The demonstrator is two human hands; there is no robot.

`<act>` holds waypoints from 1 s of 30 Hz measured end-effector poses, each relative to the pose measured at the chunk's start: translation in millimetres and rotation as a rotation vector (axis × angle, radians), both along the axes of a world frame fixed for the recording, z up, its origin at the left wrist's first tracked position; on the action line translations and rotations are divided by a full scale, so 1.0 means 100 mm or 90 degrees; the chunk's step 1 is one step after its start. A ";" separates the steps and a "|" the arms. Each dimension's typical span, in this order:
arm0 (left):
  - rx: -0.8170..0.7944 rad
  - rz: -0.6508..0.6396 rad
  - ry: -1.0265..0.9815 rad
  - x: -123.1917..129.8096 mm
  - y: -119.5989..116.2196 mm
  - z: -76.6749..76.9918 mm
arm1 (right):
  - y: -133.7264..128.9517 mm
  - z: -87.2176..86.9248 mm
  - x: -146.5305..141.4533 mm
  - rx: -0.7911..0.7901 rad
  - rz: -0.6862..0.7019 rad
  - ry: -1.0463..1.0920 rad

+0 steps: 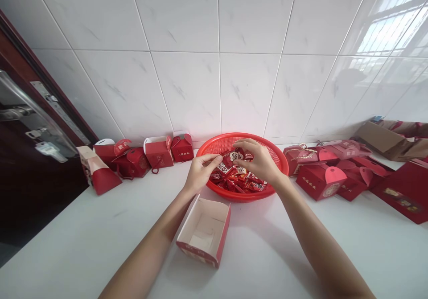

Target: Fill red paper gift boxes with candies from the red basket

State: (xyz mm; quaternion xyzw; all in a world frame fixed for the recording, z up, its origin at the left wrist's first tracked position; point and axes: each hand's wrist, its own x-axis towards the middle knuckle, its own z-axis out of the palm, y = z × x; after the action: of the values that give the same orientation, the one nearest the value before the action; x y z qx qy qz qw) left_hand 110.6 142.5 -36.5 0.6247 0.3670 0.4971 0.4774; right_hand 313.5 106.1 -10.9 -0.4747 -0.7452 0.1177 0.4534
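My left hand [202,169] is over the near left side of a red plastic basket [245,196], thumb and fingers pinched at the edge of a red wrapped candy [228,157]. From the right, my right hand [259,160] reaches in with thumb and forefinger curved around the candy's other end. Beneath both hands, several red wrapped candies [239,183] with white lettering lie in the basket. An open red box [203,230] with a pale inside stands in front of the basket, by my left forearm. Nothing is visible in the box.
Several red gift boxes [158,152] stand along the wall at left. More closed red boxes [321,181] crowd the right, beside a large red box [404,192] and a brown cardboard box [384,138]. Behind the white counter [127,232] is a tiled wall; a dark door [30,156] is at left.
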 end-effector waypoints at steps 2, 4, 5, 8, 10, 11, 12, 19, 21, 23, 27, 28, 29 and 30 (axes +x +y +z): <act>0.003 -0.006 0.009 -0.01 0.00 0.00 | 0.01 -0.01 -0.01 -0.006 -0.001 0.005; 0.008 -0.013 0.016 -0.01 -0.01 0.01 | 0.01 -0.02 -0.02 -0.014 -0.014 0.019; 0.010 -0.015 0.016 -0.01 -0.01 0.01 | 0.01 -0.02 -0.02 -0.023 -0.022 0.036; 0.011 -0.010 0.011 -0.01 -0.01 0.02 | 0.01 -0.01 -0.03 -0.062 -0.030 0.143; 0.009 -0.006 0.001 0.00 -0.01 0.01 | -0.01 0.01 -0.03 -0.097 -0.010 0.240; 0.009 -0.006 -0.004 0.00 -0.01 0.01 | -0.03 0.03 -0.03 -0.118 0.006 0.284; 0.009 -0.004 -0.009 0.00 -0.01 0.01 | -0.04 0.04 -0.03 -0.143 0.025 0.319; 0.029 0.036 -0.031 0.02 -0.02 0.00 | -0.04 0.03 -0.14 -0.225 0.080 0.337; 0.024 0.039 -0.039 0.02 -0.01 0.01 | -0.03 0.01 -0.15 -0.225 0.063 0.319; 0.026 0.033 -0.037 0.01 -0.01 0.01 | -0.02 0.00 -0.15 -0.238 0.055 0.302; 0.038 -0.006 -0.002 -0.01 -0.01 0.02 | -0.02 -0.01 -0.16 -0.280 0.084 0.307; 0.041 -0.016 0.009 -0.01 -0.01 0.02 | -0.03 -0.01 -0.16 -0.284 0.094 0.313; 0.043 -0.022 0.017 -0.01 -0.01 0.02 | -0.03 0.00 -0.15 -0.280 0.102 0.317; 0.045 -0.023 0.020 -0.01 -0.01 0.01 | -0.03 0.01 -0.14 -0.270 0.106 0.319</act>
State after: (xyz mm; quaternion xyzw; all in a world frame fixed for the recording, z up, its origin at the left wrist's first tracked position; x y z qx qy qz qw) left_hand 109.9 141.6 -35.2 0.6554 0.3455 0.4912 0.4580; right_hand 299.8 103.2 -10.4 -0.4523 -0.6058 0.4195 0.5024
